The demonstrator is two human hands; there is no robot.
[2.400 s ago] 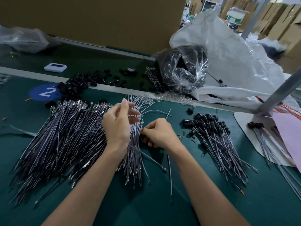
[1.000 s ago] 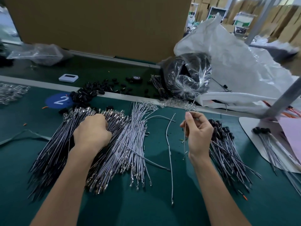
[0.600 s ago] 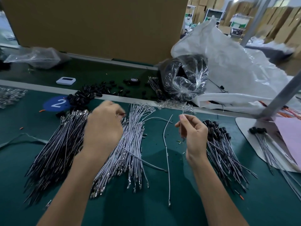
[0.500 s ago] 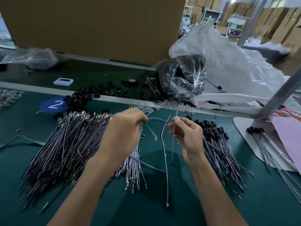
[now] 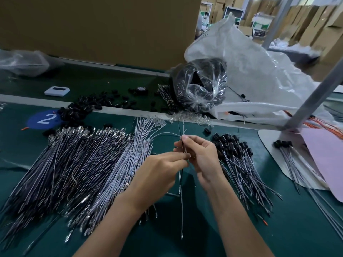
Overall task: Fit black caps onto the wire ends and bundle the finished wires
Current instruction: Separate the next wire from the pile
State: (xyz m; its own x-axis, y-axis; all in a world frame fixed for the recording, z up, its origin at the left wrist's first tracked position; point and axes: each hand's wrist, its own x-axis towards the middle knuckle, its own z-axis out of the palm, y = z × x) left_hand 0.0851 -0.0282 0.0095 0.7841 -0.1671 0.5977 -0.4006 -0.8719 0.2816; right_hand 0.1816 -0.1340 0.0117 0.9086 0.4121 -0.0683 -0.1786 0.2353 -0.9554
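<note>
Both my hands meet above the green mat at the middle. My right hand (image 5: 201, 154) pinches two thin wires (image 5: 179, 130) upright, one dark and one pale; their tops stick up above the fingers. My left hand (image 5: 159, 173) pinches the same wires lower down, next to the right fingers. A big fan of uncapped wires (image 5: 74, 164) lies to the left. Capped wires (image 5: 239, 164) with black caps at their far ends lie to the right. Loose black caps (image 5: 79, 110) are heaped at the back left.
A clear bag of black parts (image 5: 200, 84) and a large white sack (image 5: 250, 71) sit at the back right. A few capped wires (image 5: 289, 154) lie on a white board with a pink sheet (image 5: 326, 160). A white device (image 5: 57, 90) and a metal post (image 5: 315, 95) stand further back.
My left hand left the wire pile and came right to meet the right hand. The right hand now holds a dark wire alongside the pale one.
</note>
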